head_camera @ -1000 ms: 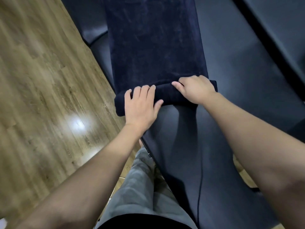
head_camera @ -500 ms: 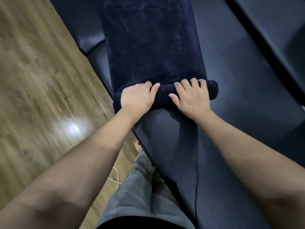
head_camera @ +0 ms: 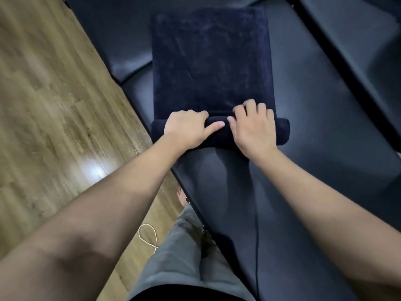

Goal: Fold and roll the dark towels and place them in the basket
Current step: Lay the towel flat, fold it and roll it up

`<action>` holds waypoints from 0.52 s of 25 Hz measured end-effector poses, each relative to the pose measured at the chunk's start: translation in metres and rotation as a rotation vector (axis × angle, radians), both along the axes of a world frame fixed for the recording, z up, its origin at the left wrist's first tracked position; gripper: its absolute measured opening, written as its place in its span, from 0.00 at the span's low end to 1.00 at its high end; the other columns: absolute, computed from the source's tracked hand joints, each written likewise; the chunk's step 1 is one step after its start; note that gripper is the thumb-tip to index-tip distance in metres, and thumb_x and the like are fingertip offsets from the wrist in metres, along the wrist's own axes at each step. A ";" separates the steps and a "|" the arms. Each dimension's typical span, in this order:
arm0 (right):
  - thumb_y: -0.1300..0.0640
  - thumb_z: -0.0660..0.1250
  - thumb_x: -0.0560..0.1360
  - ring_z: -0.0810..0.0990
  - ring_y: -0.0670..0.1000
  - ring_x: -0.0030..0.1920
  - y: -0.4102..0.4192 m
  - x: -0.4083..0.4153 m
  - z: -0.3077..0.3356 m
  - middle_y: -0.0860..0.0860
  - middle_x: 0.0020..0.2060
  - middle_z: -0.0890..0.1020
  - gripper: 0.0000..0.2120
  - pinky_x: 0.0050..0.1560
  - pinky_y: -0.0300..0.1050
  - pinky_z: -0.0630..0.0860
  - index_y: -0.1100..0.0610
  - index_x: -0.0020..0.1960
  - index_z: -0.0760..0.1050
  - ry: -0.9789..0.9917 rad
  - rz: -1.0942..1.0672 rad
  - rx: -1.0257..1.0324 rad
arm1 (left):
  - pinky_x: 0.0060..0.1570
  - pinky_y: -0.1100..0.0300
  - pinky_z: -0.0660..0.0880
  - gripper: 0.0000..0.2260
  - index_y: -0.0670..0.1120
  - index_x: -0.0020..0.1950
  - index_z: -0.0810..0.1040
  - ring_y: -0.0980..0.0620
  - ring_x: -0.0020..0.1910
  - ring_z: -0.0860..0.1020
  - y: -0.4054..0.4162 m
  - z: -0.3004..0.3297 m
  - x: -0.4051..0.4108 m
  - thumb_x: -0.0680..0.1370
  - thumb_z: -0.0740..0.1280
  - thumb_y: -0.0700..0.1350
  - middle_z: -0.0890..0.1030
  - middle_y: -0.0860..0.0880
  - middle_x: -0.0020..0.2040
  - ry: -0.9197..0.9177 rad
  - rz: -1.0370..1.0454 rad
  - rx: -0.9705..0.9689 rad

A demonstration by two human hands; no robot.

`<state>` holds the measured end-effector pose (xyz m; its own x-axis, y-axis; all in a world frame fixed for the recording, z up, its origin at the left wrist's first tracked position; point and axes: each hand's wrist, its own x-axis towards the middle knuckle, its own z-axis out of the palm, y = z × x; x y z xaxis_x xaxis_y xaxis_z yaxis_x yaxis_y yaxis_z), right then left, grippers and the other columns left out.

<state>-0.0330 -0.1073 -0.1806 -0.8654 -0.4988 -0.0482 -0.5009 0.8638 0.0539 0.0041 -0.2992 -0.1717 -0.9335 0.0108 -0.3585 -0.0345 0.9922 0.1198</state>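
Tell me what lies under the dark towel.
The dark towel lies on a dark padded bench. The left hand and right hand grip its rolled near end, hiding the middle of the roll; the surface beneath the towel is covered.

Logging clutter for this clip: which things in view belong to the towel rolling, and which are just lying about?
Job: dark towel, half rolled; left hand and right hand gripping the roll.
Lying about: white cord on the wooden floor; black cable on the dark cushion.

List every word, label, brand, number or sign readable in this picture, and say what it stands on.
None: no text, label, brand or number shows anywhere, not on the dark navy plush towel, the black padded bench, the wooden plank floor or the grey trousers.
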 end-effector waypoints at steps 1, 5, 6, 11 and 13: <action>0.41 0.53 0.84 0.75 0.62 0.48 0.004 0.008 -0.003 0.57 0.52 0.79 0.22 0.50 0.58 0.68 0.58 0.56 0.75 0.076 0.050 -0.023 | 0.43 0.51 0.67 0.29 0.52 0.48 0.74 0.41 0.50 0.80 -0.002 0.003 -0.008 0.78 0.47 0.73 0.82 0.46 0.50 -0.047 0.025 0.042; 0.39 0.49 0.84 0.77 0.62 0.46 0.010 0.001 -0.019 0.56 0.48 0.80 0.26 0.53 0.59 0.70 0.58 0.58 0.76 0.049 0.110 0.027 | 0.43 0.51 0.68 0.29 0.50 0.49 0.78 0.41 0.48 0.80 -0.001 0.001 -0.008 0.81 0.47 0.70 0.83 0.47 0.47 -0.047 0.110 0.077; 0.40 0.49 0.84 0.76 0.61 0.43 0.007 -0.004 -0.019 0.56 0.44 0.80 0.25 0.50 0.58 0.70 0.58 0.54 0.76 0.046 0.104 0.042 | 0.43 0.51 0.69 0.28 0.49 0.50 0.78 0.41 0.46 0.80 0.003 -0.001 -0.002 0.82 0.48 0.67 0.82 0.47 0.46 0.039 0.111 0.030; 0.41 0.43 0.84 0.78 0.60 0.41 -0.012 -0.025 0.003 0.53 0.40 0.82 0.25 0.47 0.54 0.64 0.53 0.47 0.72 -0.302 0.064 0.009 | 0.57 0.46 0.70 0.26 0.45 0.65 0.76 0.43 0.53 0.75 0.031 -0.017 0.041 0.83 0.51 0.63 0.79 0.48 0.56 0.242 0.085 -0.152; 0.41 0.42 0.85 0.77 0.59 0.42 -0.012 -0.025 0.002 0.53 0.42 0.82 0.23 0.47 0.53 0.63 0.51 0.45 0.70 -0.424 -0.038 -0.028 | 0.52 0.47 0.69 0.26 0.46 0.58 0.78 0.43 0.48 0.75 0.030 -0.016 0.033 0.83 0.51 0.63 0.80 0.48 0.50 0.240 0.063 -0.158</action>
